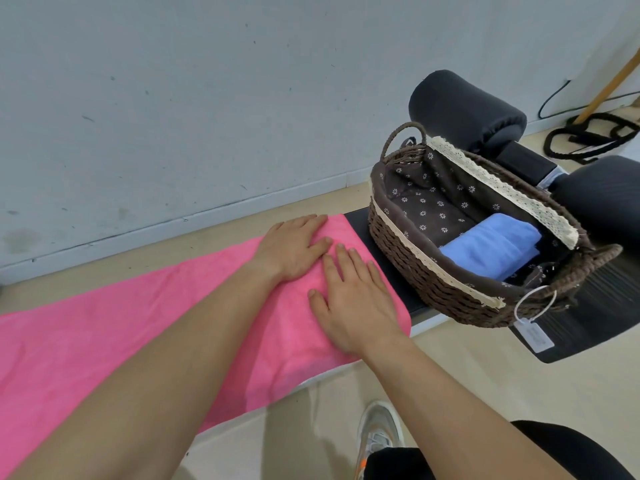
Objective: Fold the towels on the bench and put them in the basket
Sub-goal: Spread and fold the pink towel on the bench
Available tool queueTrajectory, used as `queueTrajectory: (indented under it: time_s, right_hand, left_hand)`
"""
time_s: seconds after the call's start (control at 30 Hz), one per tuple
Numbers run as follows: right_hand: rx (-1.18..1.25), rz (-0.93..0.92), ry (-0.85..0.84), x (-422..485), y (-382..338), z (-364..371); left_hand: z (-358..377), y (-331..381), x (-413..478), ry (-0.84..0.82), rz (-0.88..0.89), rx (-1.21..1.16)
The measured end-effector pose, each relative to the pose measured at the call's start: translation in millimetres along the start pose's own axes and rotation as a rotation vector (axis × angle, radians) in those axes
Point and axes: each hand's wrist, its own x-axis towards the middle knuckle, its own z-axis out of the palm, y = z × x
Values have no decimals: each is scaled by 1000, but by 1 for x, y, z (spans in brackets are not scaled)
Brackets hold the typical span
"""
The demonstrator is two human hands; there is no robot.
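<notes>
My right hand [356, 303] and left hand [294, 251], fingers straight, press flat the pink towel [104, 341] beside the basket [415, 268]; its long axis runs away from the basket, right hand nearer

The left forearm [156, 358] and the right forearm [467, 393] are bare along all the length that shows. The left grip [294, 252] and the right grip [356, 306] are bare hands with nails cut short and plain. One foot shows, in a low trainer [379, 433] of pale grey and off-white with a mesh-like upper and grey laces. An orange patch [362, 464] sits near its back end. Black clothing [561, 452] of smooth, dark fabric covers the leg and reaches down over the back of the trainer. Whether it is trousers or shorts I cannot tell.
</notes>
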Motion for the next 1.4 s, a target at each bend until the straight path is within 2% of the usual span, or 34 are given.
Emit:
queueTrajectory:
  time_s: [0.1, 0.23, 0.37, 0.6, 0.77, 0.9, 1.07, 1.2, 1.4]
  right_hand:
    - [19, -30, 42, 2, -12, -7]
    - [36, -83, 13, 6, -41, -10]
    - [49, -207, 14, 2, -93, -7]
    - [108, -493, -86, -26, -215, 14]
    - [102, -609, -155, -55, -281, 31]
    - [55, -612, -171, -63, -307, 48]
    - [60, -640, -204, -62, -327, 62]
    - [162, -672, -173, -60, -339, 72]
    - [215, -629, -177, -65, -350, 72]
  left_hand:
    - [-11, -4, -23, 81, -24, -89]
    - [-38, -36, -88, 140, -164, -88]
    - [-64, -88, -180, 179, -379, -30]
    - [-93, -150, -341, 231, -812, -21]
    - [-90, -165, -406, 265, -1072, -162]
    - [-89, -163, -421, 242, -1109, -174]
    - [-90, -160, -426, 185, -1044, -157]
    - [-100, -165, -425, 229, -1020, -193]
    - [-105, -171, -421, 321, -939, -415]
